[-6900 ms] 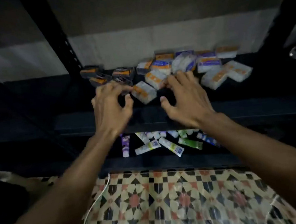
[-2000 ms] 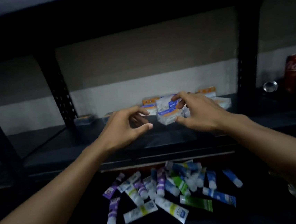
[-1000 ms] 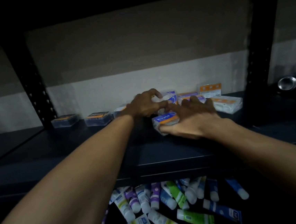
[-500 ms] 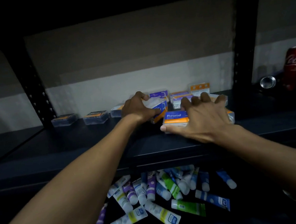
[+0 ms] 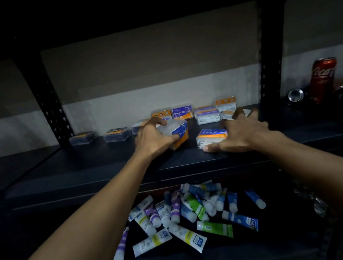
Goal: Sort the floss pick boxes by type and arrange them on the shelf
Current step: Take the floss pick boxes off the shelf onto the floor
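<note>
On the dark shelf (image 5: 99, 168), my left hand (image 5: 153, 139) grips a clear floss pick box with a blue and orange "Round" label (image 5: 179, 133), tilted on its edge. My right hand (image 5: 241, 132) lies over a second "Round" box (image 5: 211, 137) that rests flat, thumb at its front edge. Behind them, by the wall, stand a "Smooth" box (image 5: 182, 112), an orange-topped box (image 5: 225, 103) and a stack of clear boxes (image 5: 207, 116). Two dark boxes (image 5: 116, 134) (image 5: 82, 137) sit apart at the left.
Black uprights (image 5: 270, 74) (image 5: 48, 99) frame the bay. A red cola can (image 5: 323, 78) and a small silver can (image 5: 295, 95) stand in the bay to the right. Several tubes (image 5: 187, 216) lie jumbled on the lower shelf.
My left hand has pulled its "Round" box forward and tipped it on edge. My right hand has slid its flat box to the right, opening a gap between the two.
</note>
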